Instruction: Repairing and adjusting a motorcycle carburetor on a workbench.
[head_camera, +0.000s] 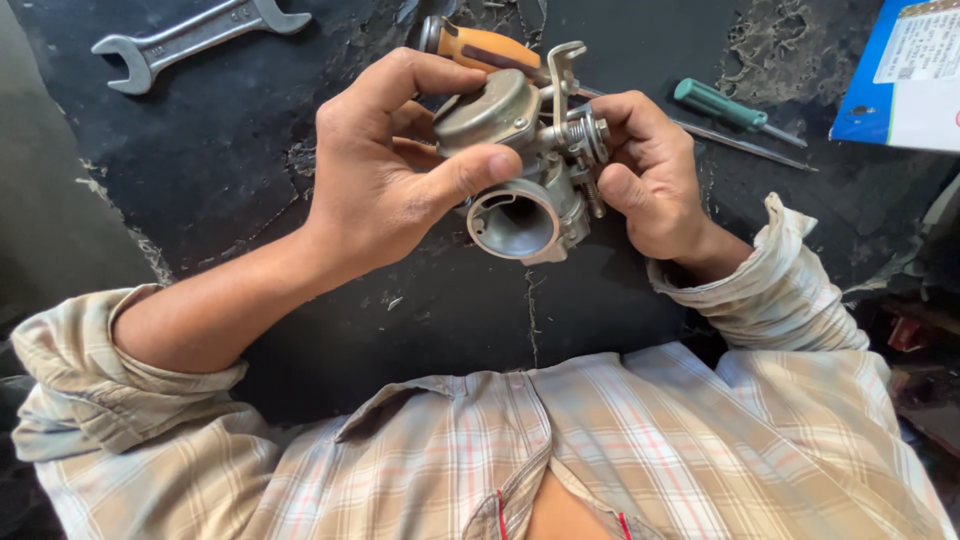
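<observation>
A grey metal carburetor (520, 170) is held up in front of me, its round intake opening facing the camera. My left hand (385, 165) wraps around its left side, thumb pressed on the rim of the opening and fingers over the domed float bowl. My right hand (650, 175) grips the right side, fingertips on a spring-loaded screw and small fittings. Both hands hold it above a black, cracked work surface (240, 150).
A double open-ended spanner (190, 38) lies at the top left. A tool with an orange handle (480, 45) lies just behind the carburetor. A green-handled screwdriver (735, 112) rests at the upper right, near a blue and white box (905, 70). My checked shirt fills the bottom.
</observation>
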